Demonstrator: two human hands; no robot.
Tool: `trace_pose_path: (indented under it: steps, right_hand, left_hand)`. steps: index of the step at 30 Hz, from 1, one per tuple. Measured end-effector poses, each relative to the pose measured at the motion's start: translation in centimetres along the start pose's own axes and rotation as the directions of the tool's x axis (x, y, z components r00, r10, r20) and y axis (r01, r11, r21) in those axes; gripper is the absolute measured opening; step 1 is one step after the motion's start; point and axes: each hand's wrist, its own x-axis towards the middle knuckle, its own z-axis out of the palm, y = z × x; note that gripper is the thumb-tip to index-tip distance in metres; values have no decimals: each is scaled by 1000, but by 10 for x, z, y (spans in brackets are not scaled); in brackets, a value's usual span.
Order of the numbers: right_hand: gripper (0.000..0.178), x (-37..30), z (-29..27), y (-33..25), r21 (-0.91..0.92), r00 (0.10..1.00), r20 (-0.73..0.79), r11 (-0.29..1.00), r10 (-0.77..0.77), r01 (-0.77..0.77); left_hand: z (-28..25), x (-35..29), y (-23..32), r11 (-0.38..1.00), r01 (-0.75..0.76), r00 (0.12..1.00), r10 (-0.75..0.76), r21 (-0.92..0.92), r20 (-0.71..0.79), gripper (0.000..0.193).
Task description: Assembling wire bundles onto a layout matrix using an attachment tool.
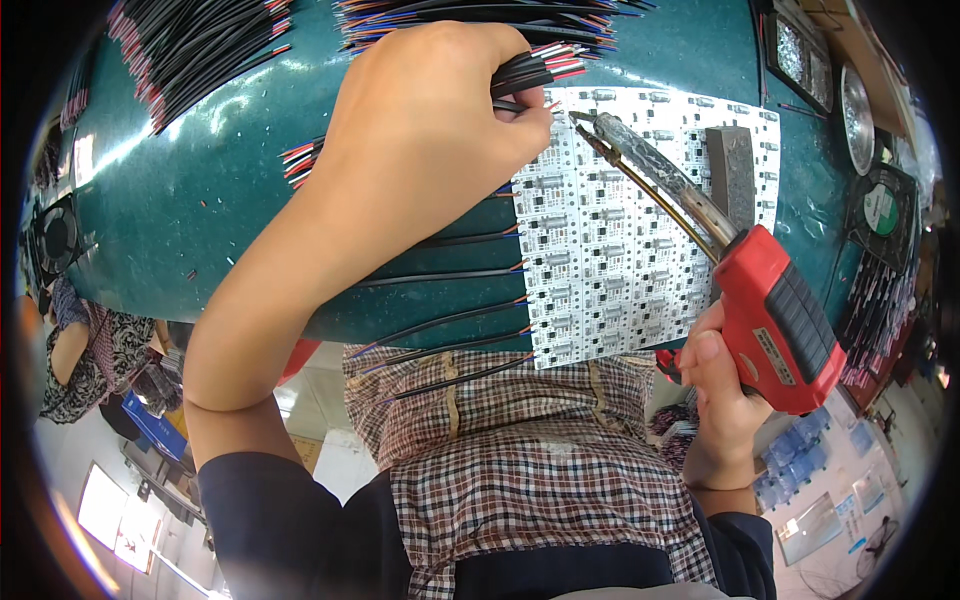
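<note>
My left hand [430, 120] is closed around a bundle of short black cables [540, 70] with red and white wire ends. One cable's stripped end is between its fingertips, at the upper left edge of a white circuit board panel [555, 235]. In my right hand [715, 385] is a red soldering gun [765, 290], its tip and thin solder feed tube [655, 190] pointing up and left. The tip is close to the held wire end; whether they touch I cannot tell. Several black cables [440, 275] run leftward from the panel's left edge. A grey block [732, 170] rests on the panel.
More black cables lie in a pile [200, 50] at the far left and another bundle [480, 20] at the back. On the right are a metal tray [795, 55], a round metal dish [857, 120] and a small fan [880, 210]. Another fan [58, 235] stands at the left.
</note>
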Motion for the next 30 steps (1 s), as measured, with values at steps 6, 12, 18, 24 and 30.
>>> trace_pose_path:
  steps: [6, 12, 18, 24, 30]
  right_hand:
    - [29, 1, 0, -1, 13, 998, 66, 1000, -13, 12]
    - [24, 0, -2, 5, -42, 998, 36, 998, -41, 43]
    - [21, 5, 0, -3, 30, 994, 61, 996, -89, 88]
    - [28, 2, -1, 0, 59, 996, 15, 994, -91, 90]
    - [33, 0, -2, 2, 88, 998, -12, 994, -69, 70]
  left_hand:
    - [-2, 1, 0, 1000, 20, 999, -20, -9, 36, 17]
    - [2, 0, 1, 996, -53, 999, 53, 72, 2, 17]
    - [1, 0, 1, 978, -129, 991, 134, 163, -20, 19]
    - [-2, -1, 1, 989, -95, 995, 92, 112, 30, 21]
    - [-9, 0, -5, 977, 121, 980, -89, -176, 177, 23]
